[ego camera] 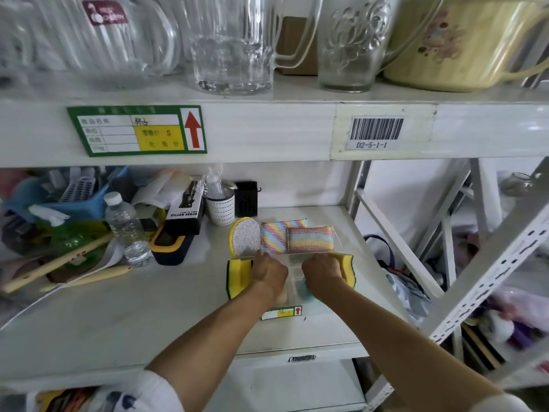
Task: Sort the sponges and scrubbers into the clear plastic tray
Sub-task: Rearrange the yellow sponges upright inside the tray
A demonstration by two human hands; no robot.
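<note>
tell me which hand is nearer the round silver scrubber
Left. The left hand sits just below the round silver scrubber, nearly touching it; the right hand is farther off to its right, by a yellow sponge.

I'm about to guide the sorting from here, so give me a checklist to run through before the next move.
1. Clear plastic tray within reach, between the hands: ok.
2. Left hand on a yellow sponge: ok.
3. Right hand on the other yellow sponge: ok.
4. Firm grip on both: cannot tell.
5. Silver oval scrubber and two rainbow sponges sorted into the tray: cannot tell.
6. Free room in the tray: cannot tell.
</note>
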